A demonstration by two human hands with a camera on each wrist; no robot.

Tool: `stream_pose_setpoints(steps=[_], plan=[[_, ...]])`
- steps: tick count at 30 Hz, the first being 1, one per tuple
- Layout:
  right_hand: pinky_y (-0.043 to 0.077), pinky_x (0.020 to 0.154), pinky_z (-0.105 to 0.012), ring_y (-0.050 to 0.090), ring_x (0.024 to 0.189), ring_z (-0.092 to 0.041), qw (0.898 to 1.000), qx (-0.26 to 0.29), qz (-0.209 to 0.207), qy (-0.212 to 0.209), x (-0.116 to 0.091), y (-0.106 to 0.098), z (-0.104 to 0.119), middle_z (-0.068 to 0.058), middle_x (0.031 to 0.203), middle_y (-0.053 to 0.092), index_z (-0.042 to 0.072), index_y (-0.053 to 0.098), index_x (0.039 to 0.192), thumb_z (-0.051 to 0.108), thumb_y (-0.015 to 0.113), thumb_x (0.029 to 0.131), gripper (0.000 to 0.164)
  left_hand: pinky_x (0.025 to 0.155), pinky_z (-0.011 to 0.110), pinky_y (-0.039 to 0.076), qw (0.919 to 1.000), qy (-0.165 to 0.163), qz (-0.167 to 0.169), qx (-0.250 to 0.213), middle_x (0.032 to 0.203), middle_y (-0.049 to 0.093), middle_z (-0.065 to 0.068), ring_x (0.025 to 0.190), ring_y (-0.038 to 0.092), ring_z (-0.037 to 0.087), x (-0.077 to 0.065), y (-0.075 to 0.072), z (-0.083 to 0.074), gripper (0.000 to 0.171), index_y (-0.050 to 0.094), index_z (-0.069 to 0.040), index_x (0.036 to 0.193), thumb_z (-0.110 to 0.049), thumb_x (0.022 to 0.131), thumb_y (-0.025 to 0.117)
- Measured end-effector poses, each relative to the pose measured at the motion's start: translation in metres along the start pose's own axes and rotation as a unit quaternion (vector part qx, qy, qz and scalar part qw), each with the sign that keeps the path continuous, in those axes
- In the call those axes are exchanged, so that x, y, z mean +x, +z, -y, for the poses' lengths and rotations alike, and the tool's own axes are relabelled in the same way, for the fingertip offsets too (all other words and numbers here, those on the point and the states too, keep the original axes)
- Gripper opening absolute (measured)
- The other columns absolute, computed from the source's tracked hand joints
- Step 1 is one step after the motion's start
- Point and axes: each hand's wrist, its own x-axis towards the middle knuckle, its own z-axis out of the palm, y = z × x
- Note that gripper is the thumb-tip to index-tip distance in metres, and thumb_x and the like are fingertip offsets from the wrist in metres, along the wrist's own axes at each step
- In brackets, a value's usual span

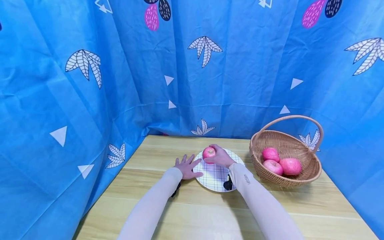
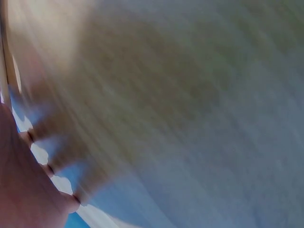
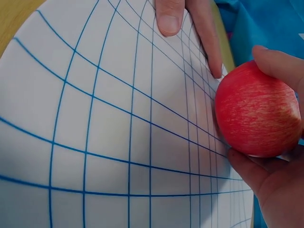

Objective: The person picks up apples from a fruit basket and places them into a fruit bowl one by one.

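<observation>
A red apple (image 1: 209,153) is gripped in my right hand (image 1: 220,157), low over the far left part of a white plate (image 1: 213,180) with blue grid lines. In the right wrist view the fingers and thumb curl round the apple (image 3: 259,111), close above the plate (image 3: 109,118). My left hand (image 1: 186,168) is spread flat at the plate's left edge, its thumb and index finger overlapping the rim. The left wrist view shows part of the left hand (image 2: 28,190) at the lower left, with finger shadows on the wooden surface.
A wicker basket (image 1: 312,171) with a tall handle stands right of the plate, tilted toward me. Inside lie several apples (image 1: 290,166). Blue patterned cloth (image 1: 192,83) hangs behind and beside the wooden table (image 1: 192,220).
</observation>
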Motion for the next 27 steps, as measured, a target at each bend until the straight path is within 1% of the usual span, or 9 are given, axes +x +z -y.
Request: stream_pose_setpoints(steps=[5,9,12,15,18,19,22,27], plan=[[0.047,0.108,-0.046,0.059,0.124,-0.027,1.0,-0.003,0.004,0.002,0.002,0.001,-0.004,-0.01,0.137,0.059,0.01,0.043,0.148,0.035,0.086,0.08,0.084,0.118,0.072,0.003,1.0,0.004,-0.002,0.005,0.172,0.001,-0.003,0.156,0.0,0.042,0.003,0.001,0.0,0.09,0.012,-0.046,0.16,-0.09,0.084,0.031],[0.045,0.109,-0.048,0.058,0.126,-0.03,1.0,-0.004,0.006,0.005,0.001,0.002,-0.003,-0.012,0.138,0.059,0.01,0.041,0.149,0.033,0.084,0.082,0.083,0.118,0.071,0.003,1.0,0.003,0.006,0.003,0.172,0.001,-0.002,0.156,-0.001,0.041,-0.001,-0.004,-0.003,0.09,0.012,-0.045,0.16,-0.089,0.085,0.032],[0.044,0.11,-0.05,0.057,0.128,-0.031,1.0,-0.013,0.008,0.007,0.0,0.003,-0.001,-0.013,0.139,0.058,0.009,0.04,0.151,0.032,0.082,0.084,0.083,0.119,0.071,0.005,1.0,0.004,0.007,-0.003,0.172,0.004,-0.001,0.156,0.001,0.041,-0.005,-0.008,-0.005,0.09,0.016,-0.043,0.161,-0.088,0.085,0.034],[0.043,0.111,-0.049,0.056,0.129,-0.031,1.0,-0.02,0.018,0.005,-0.001,0.004,0.002,-0.014,0.141,0.057,0.009,0.038,0.152,0.033,0.081,0.086,0.083,0.116,0.075,0.006,0.9998,0.015,-0.007,-0.013,0.171,0.009,0.002,0.154,0.005,0.046,-0.002,-0.003,0.0,0.091,0.019,-0.044,0.16,-0.09,0.083,0.035],[0.043,0.112,-0.049,0.056,0.13,-0.031,0.999,-0.022,0.028,0.001,-0.002,0.005,0.006,-0.015,0.142,0.056,0.008,0.037,0.152,0.032,0.08,0.087,0.083,0.115,0.076,0.005,0.9995,0.019,-0.01,-0.021,0.171,0.011,0.004,0.154,0.006,0.047,-0.003,-0.004,0.001,0.092,0.019,-0.044,0.16,-0.091,0.082,0.035],[0.043,0.112,-0.049,0.056,0.13,-0.031,0.999,-0.022,0.03,0.0,-0.002,0.005,0.007,-0.015,0.142,0.056,0.008,0.037,0.152,0.032,0.08,0.087,0.083,0.114,0.077,0.005,0.9995,0.019,-0.01,-0.021,0.171,0.011,0.004,0.154,0.006,0.047,-0.003,-0.004,0.001,0.092,0.019,-0.044,0.16,-0.091,0.082,0.035],[0.042,0.112,-0.049,0.055,0.13,-0.032,0.999,-0.021,0.029,0.005,-0.003,0.006,0.007,-0.015,0.142,0.056,0.008,0.036,0.153,0.033,0.08,0.087,0.083,0.118,0.073,0.005,0.9999,0.01,0.002,-0.014,0.171,0.009,0.004,0.155,0.004,0.044,-0.008,-0.012,-0.004,0.09,0.017,-0.042,0.161,-0.088,0.085,0.035],[0.042,0.113,-0.049,0.055,0.131,-0.032,1.0,-0.005,0.028,0.008,-0.002,0.008,0.003,-0.016,0.142,0.056,0.008,0.034,0.154,0.032,0.08,0.087,0.084,0.118,0.072,0.006,1.0,0.005,0.001,-0.004,0.171,0.006,0.002,0.155,0.002,0.044,-0.006,-0.008,-0.004,0.088,0.016,-0.042,0.161,-0.085,0.087,0.037]])
